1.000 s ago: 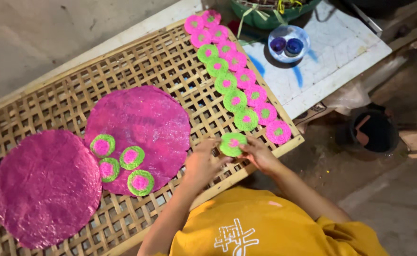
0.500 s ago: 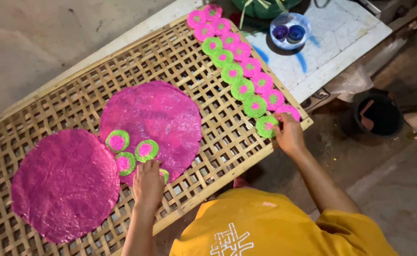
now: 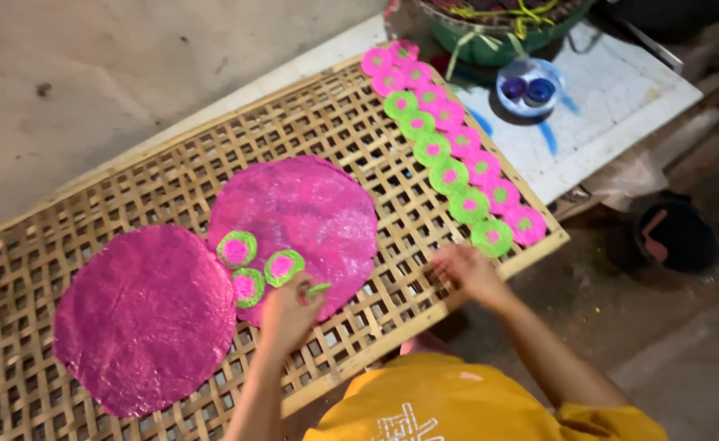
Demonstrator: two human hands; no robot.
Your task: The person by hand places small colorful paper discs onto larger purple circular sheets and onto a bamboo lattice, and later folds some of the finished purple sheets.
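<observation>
Our left hand pinches a small green-rimmed pink disc at its fingertips, over the large round pink sheet. Our right hand rests spread and empty on the woven bamboo rack.

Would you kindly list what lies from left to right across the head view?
Left pink disc → small green-and-pink rounds → left hand → right hand → small blue dish → dark bucket.
</observation>
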